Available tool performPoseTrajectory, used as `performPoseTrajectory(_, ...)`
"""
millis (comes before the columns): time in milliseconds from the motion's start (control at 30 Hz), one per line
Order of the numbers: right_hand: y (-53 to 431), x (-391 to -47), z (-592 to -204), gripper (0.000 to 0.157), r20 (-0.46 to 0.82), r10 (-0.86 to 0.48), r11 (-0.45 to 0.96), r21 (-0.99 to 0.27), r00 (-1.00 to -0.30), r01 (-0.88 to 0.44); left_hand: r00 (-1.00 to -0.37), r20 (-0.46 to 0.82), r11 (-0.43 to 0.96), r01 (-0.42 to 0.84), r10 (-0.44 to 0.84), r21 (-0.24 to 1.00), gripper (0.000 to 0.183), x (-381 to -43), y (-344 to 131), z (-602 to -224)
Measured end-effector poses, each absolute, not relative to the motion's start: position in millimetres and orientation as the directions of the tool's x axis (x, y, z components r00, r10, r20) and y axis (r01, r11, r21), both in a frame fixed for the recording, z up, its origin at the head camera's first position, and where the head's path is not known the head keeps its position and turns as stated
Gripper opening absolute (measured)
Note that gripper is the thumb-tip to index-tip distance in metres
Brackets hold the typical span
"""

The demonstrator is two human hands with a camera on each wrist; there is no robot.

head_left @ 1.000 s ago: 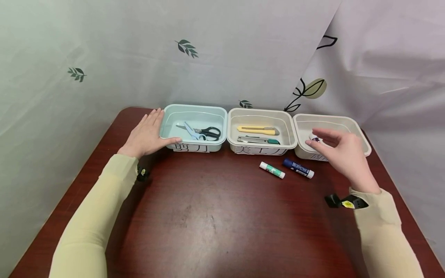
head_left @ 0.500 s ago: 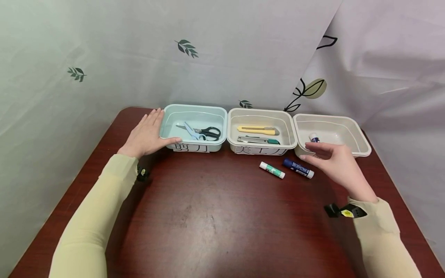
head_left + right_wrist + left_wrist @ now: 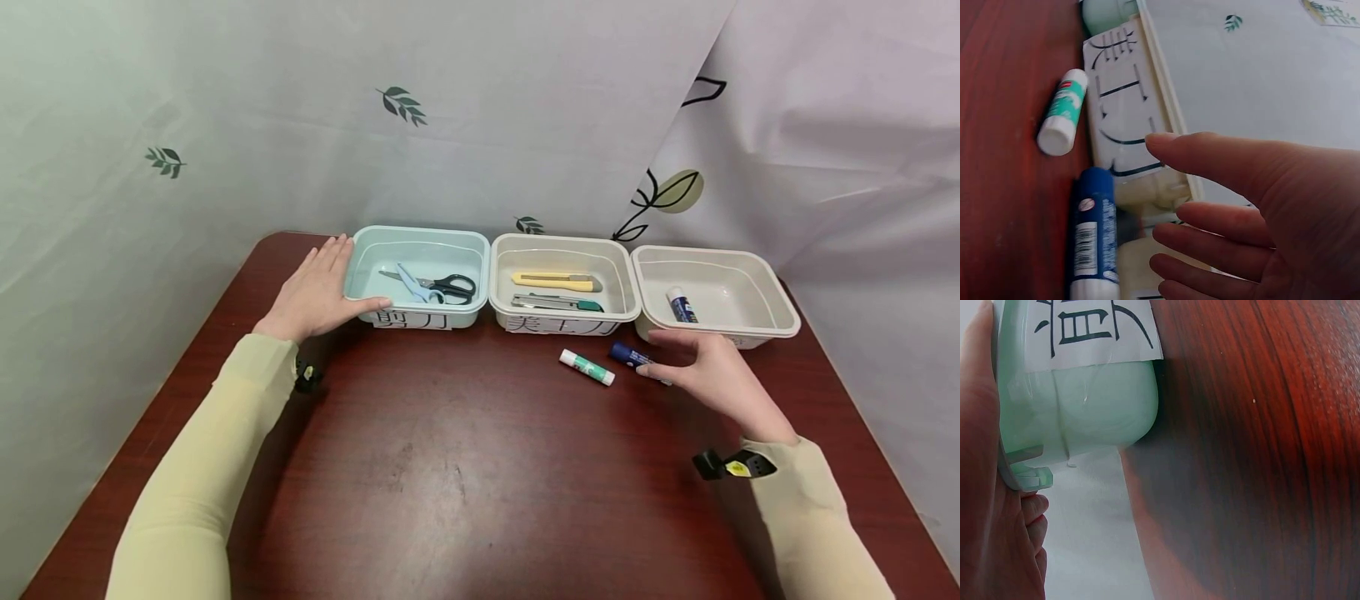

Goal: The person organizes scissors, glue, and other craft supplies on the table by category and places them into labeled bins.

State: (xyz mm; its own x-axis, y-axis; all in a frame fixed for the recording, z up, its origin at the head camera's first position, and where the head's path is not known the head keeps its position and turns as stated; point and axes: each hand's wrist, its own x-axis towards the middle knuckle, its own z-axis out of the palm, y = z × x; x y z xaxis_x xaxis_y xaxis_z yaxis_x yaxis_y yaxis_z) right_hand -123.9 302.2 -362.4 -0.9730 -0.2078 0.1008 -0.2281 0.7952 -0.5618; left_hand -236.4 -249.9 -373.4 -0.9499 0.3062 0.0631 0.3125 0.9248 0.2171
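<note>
My left hand (image 3: 315, 287) rests against the left end of a pale blue-green bin (image 3: 472, 317), fingers straight along its side and thumb on the front rim. In the head view my right hand (image 3: 712, 375) reaches over a dark blue glue stick (image 3: 627, 354), thumb and fingers spread and covering part of it. The right wrist view shows this glue stick (image 3: 1094, 206) lying on the table below the hand, with nothing between the fingers. A green-and-white glue stick (image 3: 587, 367) lies to its left. Another blue glue stick (image 3: 681, 305) is inside the right cream bin (image 3: 783, 321).
The middle cream bin (image 3: 633, 308) holds a yellow utility knife (image 3: 551, 282) and further cutters (image 3: 558, 302). Black-handled scissors (image 3: 456, 287) and light-blue scissors (image 3: 412, 283) lie in the left bin. All three bins stand in a row along the table's back edge, before a patterned curtain (image 3: 480, 125).
My right hand has drawn back from over the right bin, down and left to the dark blue glue stick on the table. The glue stick in the bin has come into view. My left hand stays put.
</note>
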Motion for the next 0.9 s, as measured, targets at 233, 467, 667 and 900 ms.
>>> performPoseTrajectory(233, 304, -128, -377, 0.063, 0.029, -0.205, 0.815, -0.548, -0.978, -0.187, -0.949, 0.066, 0.925, 0.314, 0.307, 0.214, 0.122, -237, -250, -374)
performPoseTrajectory(467, 307, -132, -387, 0.057, 0.044, -0.205, 0.825, -0.53, -0.978, -0.197, -0.95, 0.064, 0.928, 0.312, 0.306, 0.205, 0.122, -237, -249, -372)
performPoseTrajectory(667, 310, -134, -392, 0.048, 0.063, -0.217, 0.83, -0.513, -0.974, -0.218, -0.951, 0.059, 0.929, 0.31, 0.304, 0.201, 0.122, -237, -248, -371)
performPoseTrajectory(900, 312, -136, -396, 0.041, 0.08, -0.22, 0.834, -0.501, -0.972, -0.23, -0.951, 0.053, 0.928, 0.309, 0.305, 0.209, 0.122, -237, -248, -371)
